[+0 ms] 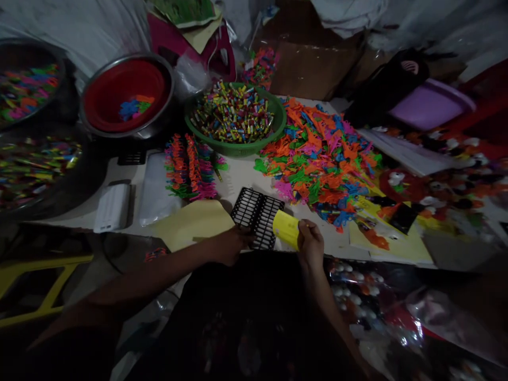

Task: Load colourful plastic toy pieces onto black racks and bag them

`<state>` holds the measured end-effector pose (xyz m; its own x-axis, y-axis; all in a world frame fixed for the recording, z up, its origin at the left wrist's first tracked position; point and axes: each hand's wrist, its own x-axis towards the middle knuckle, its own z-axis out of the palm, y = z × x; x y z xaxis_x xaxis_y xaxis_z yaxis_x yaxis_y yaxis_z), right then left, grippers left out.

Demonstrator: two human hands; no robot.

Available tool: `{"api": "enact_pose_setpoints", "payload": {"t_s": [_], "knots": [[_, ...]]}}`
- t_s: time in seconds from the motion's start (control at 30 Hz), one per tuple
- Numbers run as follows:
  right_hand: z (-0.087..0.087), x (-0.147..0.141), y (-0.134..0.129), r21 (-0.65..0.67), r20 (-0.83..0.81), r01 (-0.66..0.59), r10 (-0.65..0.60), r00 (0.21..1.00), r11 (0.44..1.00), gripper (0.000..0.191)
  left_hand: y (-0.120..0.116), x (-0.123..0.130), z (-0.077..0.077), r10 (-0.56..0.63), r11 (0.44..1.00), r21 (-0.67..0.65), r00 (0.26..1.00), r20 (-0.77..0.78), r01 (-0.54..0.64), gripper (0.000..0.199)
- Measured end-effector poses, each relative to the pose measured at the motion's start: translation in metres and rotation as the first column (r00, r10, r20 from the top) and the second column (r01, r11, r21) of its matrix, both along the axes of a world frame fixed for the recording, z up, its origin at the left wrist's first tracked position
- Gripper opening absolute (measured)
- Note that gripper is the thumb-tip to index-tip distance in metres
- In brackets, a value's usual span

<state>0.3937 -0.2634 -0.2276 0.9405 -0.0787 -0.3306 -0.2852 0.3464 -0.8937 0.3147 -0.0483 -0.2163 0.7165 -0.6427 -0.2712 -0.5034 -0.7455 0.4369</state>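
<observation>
A black slotted grid tray lies at the table's front edge, close to my body. My left hand is at the tray's lower left, its fingers dark and touching the tray's edge; how they are bent does not show clearly. Pinched in my right hand is a yellow card, whose left end reaches the tray's right side. Under my left forearm, a pale yellow sheet lies on the table. Rows of colourful plastic pieces stand behind that sheet.
A green basin of small wrapped tubes stands behind the tray. A heap of colourful plastic figures spreads to the right. At left are a white power bank, a clear plastic case and a red bowl.
</observation>
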Motion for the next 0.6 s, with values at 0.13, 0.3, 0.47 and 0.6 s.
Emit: {"api": "enact_pose_setpoints", "payload": {"t_s": [0.13, 0.3, 0.47, 0.6], "knots": [[0.007, 0.034, 0.024, 0.004, 0.08, -0.263, 0.262, 0.962, 0.965, 0.026, 0.023, 0.015, 0.008, -0.174, 0.981, -0.088, 0.985, -0.005, 0.172, 0.047], [-0.016, 0.046, 0.033, -0.084, -0.013, -0.289, 0.289, 0.957, 0.954, 0.027, 0.018, -0.016, 0.027, 0.094, 0.996, -0.001, 0.992, 0.08, -0.094, 0.051], [-0.02, 0.022, -0.006, -0.169, -0.059, -0.055, 0.045, 0.997, 0.984, 0.028, 0.005, -0.06, 0.032, 0.272, 0.959, 0.071, 0.962, 0.03, -0.274, 0.044], [-0.008, 0.023, -0.026, -0.255, 0.08, -0.01, 0.031, 0.996, 0.967, 0.025, -0.009, -0.057, 0.016, 0.155, 0.988, 0.003, 0.988, 0.009, -0.155, 0.043]]}}
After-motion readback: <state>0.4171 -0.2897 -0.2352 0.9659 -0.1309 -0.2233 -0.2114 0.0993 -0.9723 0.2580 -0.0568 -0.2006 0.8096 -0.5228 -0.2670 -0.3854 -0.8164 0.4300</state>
